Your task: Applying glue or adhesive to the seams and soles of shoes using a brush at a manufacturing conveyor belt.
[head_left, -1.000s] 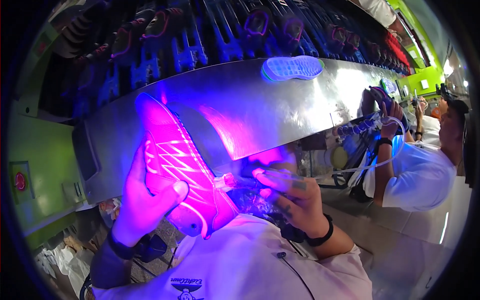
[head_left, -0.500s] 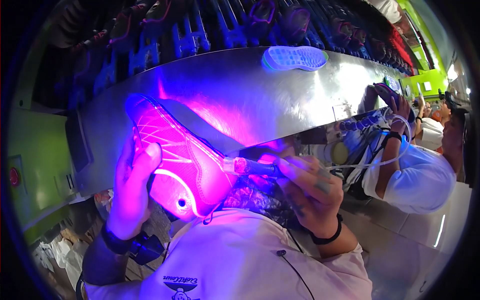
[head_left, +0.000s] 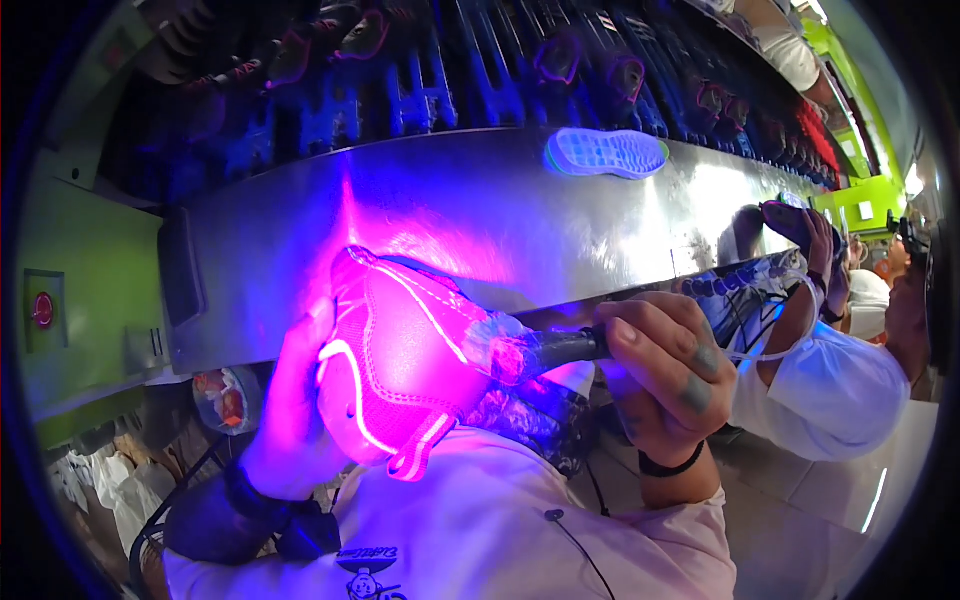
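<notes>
My left hand (head_left: 290,420) grips a shoe upper (head_left: 400,320) from its left side, fingers mostly hidden beneath or behind it. Bright magenta and violet light floods the upper, so its true colour cannot be told. Its heel end and a small pull loop (head_left: 420,447) face toward me. Pinched in my right hand (head_left: 672,375) is a brush (head_left: 565,348) with a dark handle and a pale, wrapped head. That head rests against the upper's right edge. A pale shoe sole (head_left: 607,154) lies tread up at the far side of the metal bench (head_left: 590,220).
Beyond the bench runs a dark rack (head_left: 430,90) with several shoes on it. At the right, a co-worker in a white shirt (head_left: 830,390) holds a dark shoe (head_left: 787,222). A green panel with a red button (head_left: 43,310) stands at the left.
The upper has turned, its heel and pull loop now showing toward me. My right hand has shifted right and up, with the brush still on the upper's edge. The view has tilted slightly.
</notes>
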`<action>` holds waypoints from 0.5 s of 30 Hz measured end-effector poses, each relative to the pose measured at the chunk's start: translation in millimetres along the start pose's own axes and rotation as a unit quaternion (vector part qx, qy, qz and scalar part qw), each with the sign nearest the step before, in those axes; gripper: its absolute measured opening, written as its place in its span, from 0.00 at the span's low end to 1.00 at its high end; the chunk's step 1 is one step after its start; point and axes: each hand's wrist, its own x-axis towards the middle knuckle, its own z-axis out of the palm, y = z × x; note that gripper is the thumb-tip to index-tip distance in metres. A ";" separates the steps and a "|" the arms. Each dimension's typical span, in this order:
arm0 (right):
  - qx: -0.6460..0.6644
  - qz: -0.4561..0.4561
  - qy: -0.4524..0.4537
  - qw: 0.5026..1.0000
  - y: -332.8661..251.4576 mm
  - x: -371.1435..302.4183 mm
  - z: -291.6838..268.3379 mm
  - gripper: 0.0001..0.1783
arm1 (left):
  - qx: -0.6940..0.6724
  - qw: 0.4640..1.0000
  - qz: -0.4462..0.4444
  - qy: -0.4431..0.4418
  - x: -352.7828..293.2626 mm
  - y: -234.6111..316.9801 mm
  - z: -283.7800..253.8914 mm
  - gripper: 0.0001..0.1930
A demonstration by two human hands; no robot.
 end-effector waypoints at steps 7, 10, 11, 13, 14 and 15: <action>0.038 -0.015 0.013 0.999 5.1 9.6 -3.4 0.26 | -0.177 0.975 -0.114 0.070 -20.7 -28.0 -10.0 0.40; 0.047 -0.019 0.025 0.998 7.3 5.0 -5.5 0.26 | -0.173 0.979 -0.111 0.017 -28.2 -41.1 -8.4 0.38; 0.055 -0.018 0.028 0.998 9.8 2.0 -3.7 0.27 | -0.191 0.974 -0.112 0.052 -28.9 -45.3 -4.8 0.38; 0.061 -0.018 0.033 0.997 14.8 -5.3 -0.9 0.27 | -0.204 0.971 -0.121 0.043 -27.1 -51.7 -7.9 0.37; 0.077 -0.005 0.029 0.997 15.8 -7.9 1.2 0.27 | -0.219 0.966 -0.130 0.038 -28.3 -53.4 -8.0 0.37; 0.094 0.007 0.024 0.995 15.8 -9.9 2.7 0.27 | -0.233 0.962 -0.138 0.033 -29.1 -54.9 -9.5 0.37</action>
